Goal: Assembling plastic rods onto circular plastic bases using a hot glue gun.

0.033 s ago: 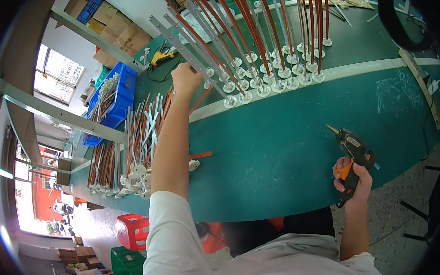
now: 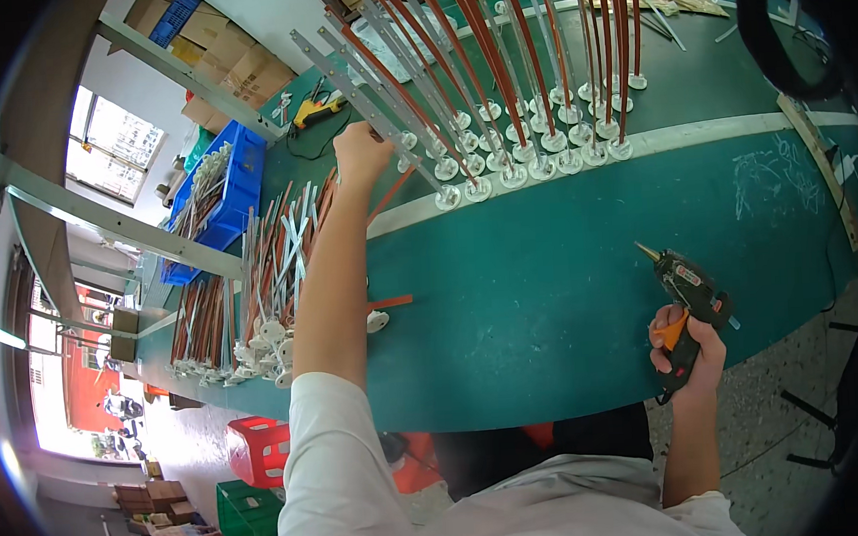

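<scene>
My right hand (image 2: 687,350) is wrapped round a black glue gun (image 2: 690,288) with an orange trigger, its nozzle tilted up to the left above the green table. My left hand (image 2: 363,153) is stretched far out, fingers closed, at the left end of the standing strips. What those fingers hold is hidden. Beside it, rows of upright grey and reddish-brown strips (image 2: 476,62) stand on round white bases (image 2: 476,189). A loose reddish-brown strip (image 2: 391,194) slants beside my left forearm.
Piles of loose strips with white bases (image 2: 275,332) lie left of my arm. Beyond them is a blue crate (image 2: 236,186) holding more. A yellow-and-black tool (image 2: 319,111) lies at the far left. A pale rail (image 2: 684,138) crosses the green table (image 2: 508,303); a wooden bar (image 2: 820,170) lies at right.
</scene>
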Action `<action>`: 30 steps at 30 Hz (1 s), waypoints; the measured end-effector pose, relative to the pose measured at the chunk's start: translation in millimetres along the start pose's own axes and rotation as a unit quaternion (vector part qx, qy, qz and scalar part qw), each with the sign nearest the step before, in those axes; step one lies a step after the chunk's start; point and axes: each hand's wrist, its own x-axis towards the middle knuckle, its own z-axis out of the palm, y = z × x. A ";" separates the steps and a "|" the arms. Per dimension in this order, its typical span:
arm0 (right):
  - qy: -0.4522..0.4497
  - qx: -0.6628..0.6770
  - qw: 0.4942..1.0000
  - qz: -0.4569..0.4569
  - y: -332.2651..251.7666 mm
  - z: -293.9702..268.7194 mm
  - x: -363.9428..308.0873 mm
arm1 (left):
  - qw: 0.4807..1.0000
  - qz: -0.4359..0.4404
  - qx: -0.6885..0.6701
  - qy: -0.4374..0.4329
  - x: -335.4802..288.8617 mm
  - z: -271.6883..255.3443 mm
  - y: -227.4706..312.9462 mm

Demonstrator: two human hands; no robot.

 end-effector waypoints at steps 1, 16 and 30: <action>-0.002 -0.007 1.000 0.000 0.0 0.3 -0.2 | 1.000 0.004 -0.001 0.005 -1.2 -1.0 1.1; -0.005 -0.019 1.000 -0.004 -0.8 4.8 0.5 | 0.961 -0.023 0.185 -0.202 1.4 -44.4 -16.1; -0.030 -0.023 0.999 -0.005 -0.5 2.7 2.5 | 0.930 -0.040 0.348 -0.114 -131.0 -201.6 -111.9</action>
